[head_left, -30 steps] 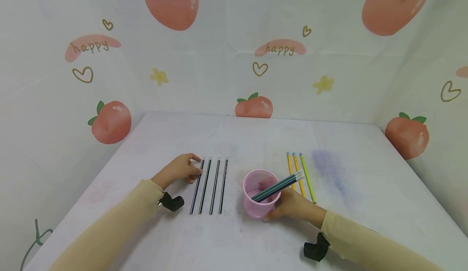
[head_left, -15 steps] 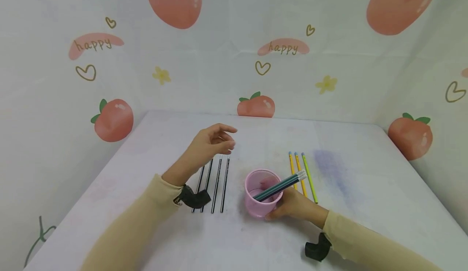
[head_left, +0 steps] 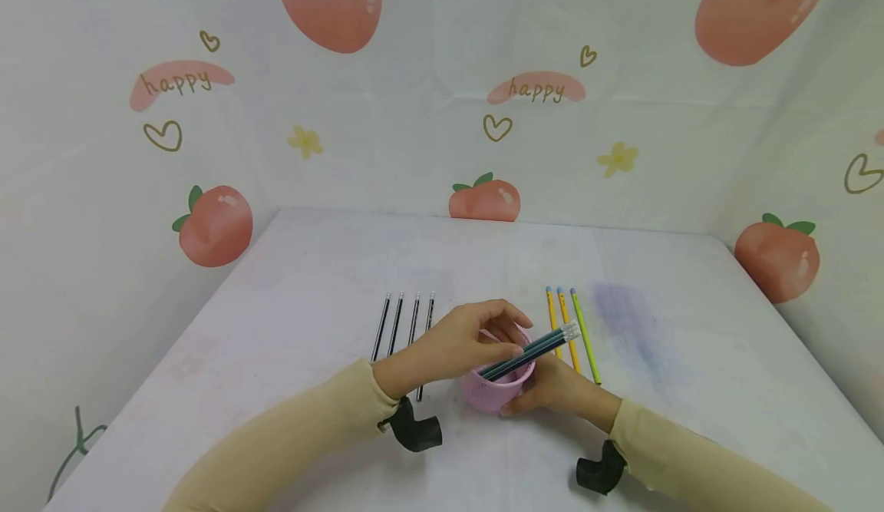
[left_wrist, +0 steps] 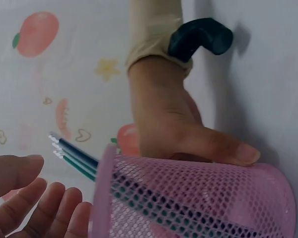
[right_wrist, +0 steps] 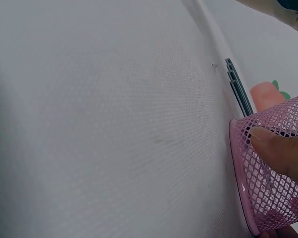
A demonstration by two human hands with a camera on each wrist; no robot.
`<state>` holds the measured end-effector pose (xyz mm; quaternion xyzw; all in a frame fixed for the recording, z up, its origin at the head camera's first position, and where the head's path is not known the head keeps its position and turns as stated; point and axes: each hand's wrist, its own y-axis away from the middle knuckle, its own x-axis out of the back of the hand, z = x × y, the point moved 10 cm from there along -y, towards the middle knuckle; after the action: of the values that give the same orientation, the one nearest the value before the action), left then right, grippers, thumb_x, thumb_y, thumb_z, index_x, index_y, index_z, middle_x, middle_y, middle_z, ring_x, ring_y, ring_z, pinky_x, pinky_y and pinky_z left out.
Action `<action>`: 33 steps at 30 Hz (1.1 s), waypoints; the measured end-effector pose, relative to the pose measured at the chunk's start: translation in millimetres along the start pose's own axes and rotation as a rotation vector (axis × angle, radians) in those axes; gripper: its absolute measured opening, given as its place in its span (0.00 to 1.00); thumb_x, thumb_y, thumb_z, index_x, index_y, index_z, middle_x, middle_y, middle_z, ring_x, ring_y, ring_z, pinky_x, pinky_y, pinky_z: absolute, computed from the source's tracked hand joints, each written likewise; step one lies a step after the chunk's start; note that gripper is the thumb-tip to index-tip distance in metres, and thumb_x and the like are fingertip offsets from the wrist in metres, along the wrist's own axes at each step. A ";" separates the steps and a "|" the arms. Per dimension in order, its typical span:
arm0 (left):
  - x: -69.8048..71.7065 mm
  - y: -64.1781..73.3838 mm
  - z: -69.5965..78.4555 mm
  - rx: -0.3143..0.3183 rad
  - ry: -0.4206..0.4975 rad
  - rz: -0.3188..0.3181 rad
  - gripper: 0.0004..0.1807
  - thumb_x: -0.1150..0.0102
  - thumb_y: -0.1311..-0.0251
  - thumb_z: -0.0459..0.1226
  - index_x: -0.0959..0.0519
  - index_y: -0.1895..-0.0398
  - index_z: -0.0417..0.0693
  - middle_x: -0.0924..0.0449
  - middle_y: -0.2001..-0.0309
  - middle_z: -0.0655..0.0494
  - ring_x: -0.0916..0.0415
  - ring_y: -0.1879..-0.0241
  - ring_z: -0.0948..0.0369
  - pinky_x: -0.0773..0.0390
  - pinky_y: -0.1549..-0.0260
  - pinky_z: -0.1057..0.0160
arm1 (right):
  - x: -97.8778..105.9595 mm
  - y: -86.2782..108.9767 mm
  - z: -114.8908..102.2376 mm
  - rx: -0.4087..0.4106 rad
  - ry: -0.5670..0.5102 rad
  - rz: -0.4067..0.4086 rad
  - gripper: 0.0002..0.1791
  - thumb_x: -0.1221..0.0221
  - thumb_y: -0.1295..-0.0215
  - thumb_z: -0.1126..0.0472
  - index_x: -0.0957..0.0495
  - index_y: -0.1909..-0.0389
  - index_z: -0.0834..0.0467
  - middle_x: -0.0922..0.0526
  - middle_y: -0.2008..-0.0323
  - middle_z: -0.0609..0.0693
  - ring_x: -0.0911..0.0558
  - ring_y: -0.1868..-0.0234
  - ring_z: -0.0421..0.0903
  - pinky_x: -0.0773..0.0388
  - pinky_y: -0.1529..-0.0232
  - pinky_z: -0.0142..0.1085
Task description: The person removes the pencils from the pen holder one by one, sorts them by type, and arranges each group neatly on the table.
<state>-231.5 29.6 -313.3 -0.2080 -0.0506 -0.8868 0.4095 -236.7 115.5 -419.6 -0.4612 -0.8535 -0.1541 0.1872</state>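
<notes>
A pink mesh pencil cup [head_left: 487,398] stands upright on the table, and my right hand [head_left: 562,389] grips its lower side. Dark green and dark blue pencils [head_left: 528,355] with white-tipped ends lean out of the cup to the right. My left hand [head_left: 452,343] hovers over the cup's mouth, hiding part of the rim. In the left wrist view its thumb [left_wrist: 15,173] and fingers are spread beside the pencil ends, apart from them, with nothing between. The right wrist view shows my right thumb [right_wrist: 283,153] pressed on the mesh wall.
Several black pencils [head_left: 381,326] lie side by side left of the cup, partly covered by the left forearm. Two yellow pencils [head_left: 565,326] and a lime green pencil [head_left: 585,337] lie behind the right hand. A printed cloth backdrop [head_left: 414,136] rises behind the table.
My left hand has lifted away from the black pencils, swung right over them and come down at the cup's mouth. The right hand and the cup have stayed in place.
</notes>
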 end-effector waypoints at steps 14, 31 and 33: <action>-19.8 -4.9 -8.9 0.032 -0.053 -0.046 0.13 0.37 0.42 0.27 0.21 0.54 0.46 0.18 0.62 0.56 0.20 0.59 0.64 0.20 0.59 0.75 | -1.9 0.1 -3.9 0.049 0.009 -0.019 0.42 0.23 0.57 0.60 0.31 0.40 0.65 0.22 0.43 0.56 0.25 0.43 0.46 0.33 0.44 0.21; -29.0 -5.3 -4.6 0.022 -0.281 -0.108 0.06 0.36 0.41 0.32 0.17 0.61 0.48 0.17 0.60 0.63 0.24 0.64 0.75 0.23 0.60 0.79 | -2.6 1.8 -12.8 0.091 0.015 -0.028 0.38 0.24 0.56 0.61 0.29 0.42 0.65 0.20 0.45 0.57 0.25 0.50 0.33 0.29 0.47 0.23; -28.5 -4.8 -4.3 0.023 -0.272 -0.107 0.06 0.36 0.41 0.32 0.17 0.61 0.48 0.17 0.61 0.62 0.23 0.64 0.75 0.23 0.60 0.78 | -2.6 1.9 -13.7 0.098 0.023 -0.029 0.39 0.24 0.56 0.61 0.29 0.42 0.66 0.21 0.45 0.57 0.25 0.49 0.33 0.30 0.46 0.23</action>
<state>-220.1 51.7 -328.5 -0.3184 -0.1268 -0.8704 0.3536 -231.3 108.6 -408.5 -0.4371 -0.8645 -0.1201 0.2170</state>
